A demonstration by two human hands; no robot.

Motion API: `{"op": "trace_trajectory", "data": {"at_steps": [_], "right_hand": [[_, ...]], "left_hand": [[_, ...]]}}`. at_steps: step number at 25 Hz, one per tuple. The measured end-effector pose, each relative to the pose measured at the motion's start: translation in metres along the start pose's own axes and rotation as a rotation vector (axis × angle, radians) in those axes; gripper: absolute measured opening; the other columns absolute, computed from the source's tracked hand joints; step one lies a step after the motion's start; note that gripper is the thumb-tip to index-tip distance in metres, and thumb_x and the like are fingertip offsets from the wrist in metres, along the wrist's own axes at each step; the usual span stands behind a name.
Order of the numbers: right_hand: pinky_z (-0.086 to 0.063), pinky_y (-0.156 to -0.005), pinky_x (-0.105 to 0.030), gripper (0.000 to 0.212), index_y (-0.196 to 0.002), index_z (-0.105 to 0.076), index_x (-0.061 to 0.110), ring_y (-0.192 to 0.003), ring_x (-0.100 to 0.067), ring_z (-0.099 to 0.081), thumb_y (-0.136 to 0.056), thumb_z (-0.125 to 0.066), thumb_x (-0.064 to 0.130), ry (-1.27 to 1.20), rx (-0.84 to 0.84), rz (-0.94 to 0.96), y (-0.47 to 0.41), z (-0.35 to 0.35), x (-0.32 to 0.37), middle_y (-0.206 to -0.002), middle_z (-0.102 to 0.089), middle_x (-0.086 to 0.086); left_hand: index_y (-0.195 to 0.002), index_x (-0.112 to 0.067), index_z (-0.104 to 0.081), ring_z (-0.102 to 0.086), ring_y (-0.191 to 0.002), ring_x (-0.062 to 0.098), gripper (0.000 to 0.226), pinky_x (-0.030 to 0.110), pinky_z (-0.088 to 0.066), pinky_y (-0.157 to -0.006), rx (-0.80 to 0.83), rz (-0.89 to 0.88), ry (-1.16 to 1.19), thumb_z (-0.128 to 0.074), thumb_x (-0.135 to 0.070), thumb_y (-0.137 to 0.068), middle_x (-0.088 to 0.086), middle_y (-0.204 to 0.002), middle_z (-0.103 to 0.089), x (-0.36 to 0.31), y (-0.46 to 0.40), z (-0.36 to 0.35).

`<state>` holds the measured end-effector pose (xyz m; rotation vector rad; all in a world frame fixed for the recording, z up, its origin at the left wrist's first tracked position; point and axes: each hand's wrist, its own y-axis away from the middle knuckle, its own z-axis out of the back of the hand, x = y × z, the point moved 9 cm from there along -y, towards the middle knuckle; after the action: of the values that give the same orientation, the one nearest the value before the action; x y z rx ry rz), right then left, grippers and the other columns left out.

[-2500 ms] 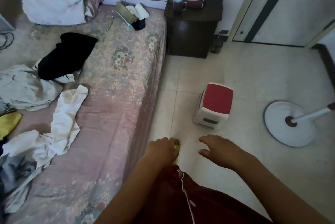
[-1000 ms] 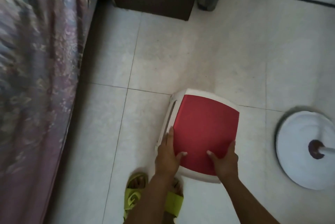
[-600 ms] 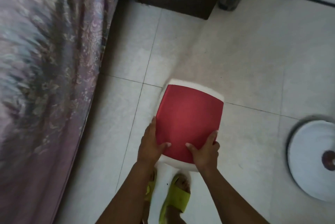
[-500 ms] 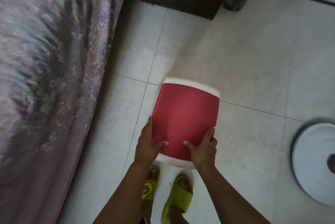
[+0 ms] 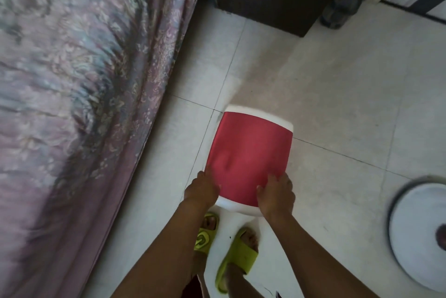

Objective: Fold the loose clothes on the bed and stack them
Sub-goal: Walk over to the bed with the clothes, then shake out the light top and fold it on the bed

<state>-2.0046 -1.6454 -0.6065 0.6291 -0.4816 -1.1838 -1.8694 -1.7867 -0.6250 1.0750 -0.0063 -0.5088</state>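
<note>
The left hand (image 5: 202,189) and right hand (image 5: 276,192) grip the near corners of a red-topped stool (image 5: 249,157), apparently positioning a seat beside the bed (image 5: 72,80). No clothes are in view; folding hasn't begun. Next: set it down, minding the feet (image 5: 237,256). Open floor (image 5: 337,104) lies right.

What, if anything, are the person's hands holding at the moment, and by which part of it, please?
The red-topped white stool, gripped at its near corners: left hand on one, right hand on the other.
</note>
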Motion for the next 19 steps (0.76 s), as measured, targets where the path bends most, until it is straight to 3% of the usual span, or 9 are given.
{"op": "trace_trajectory", "data": {"at_steps": [3,7,12,19], "right_hand": [[-0.044,-0.093,-0.036,0.032,-0.127,-0.052,0.016,-0.117,-0.024,-0.049,-0.097,-0.044,0.025,0.091,0.050,0.209,0.041,0.045,0.036,-0.128,-0.052,-0.007],[-0.044,-0.088,-0.032,0.031,-0.125,-0.054,0.017,-0.112,-0.022,-0.055,-0.097,-0.044,0.025,0.217,0.079,0.411,0.115,0.114,0.080,-0.121,-0.060,-0.004],[-0.045,-0.096,-0.034,0.037,-0.133,-0.049,0.016,-0.120,-0.024,-0.054,-0.100,-0.039,0.028,0.377,0.140,0.637,0.237,0.193,0.138,-0.131,-0.057,-0.006],[-0.041,-0.094,-0.038,0.033,-0.129,-0.045,0.014,-0.119,-0.028,-0.049,-0.098,-0.035,0.022,0.674,0.141,0.998,0.380,0.216,0.252,-0.130,-0.051,-0.009]], "left_hand": [[-0.140,-0.016,-0.037,-0.048,-0.125,0.023,0.042,0.032,-0.039,-0.098,0.134,-0.010,-0.156,-0.035,-0.031,-0.101,0.006,-0.139,-0.046,-0.002,0.057,0.024],[-0.135,-0.015,-0.042,-0.052,-0.118,0.023,0.038,0.033,-0.041,-0.094,-0.001,0.006,-0.229,-0.034,-0.030,-0.101,0.006,-0.132,-0.052,0.002,0.148,0.092],[-0.132,-0.015,-0.044,-0.053,-0.117,0.024,0.038,0.033,-0.042,-0.091,-0.162,0.037,-0.133,-0.033,-0.035,-0.102,0.006,-0.130,-0.053,0.027,0.286,0.179],[-0.124,-0.013,-0.050,-0.052,-0.117,0.027,0.036,0.037,-0.044,-0.092,-0.256,0.130,0.012,-0.036,-0.037,-0.100,0.008,-0.129,-0.053,0.109,0.410,0.231]]}}
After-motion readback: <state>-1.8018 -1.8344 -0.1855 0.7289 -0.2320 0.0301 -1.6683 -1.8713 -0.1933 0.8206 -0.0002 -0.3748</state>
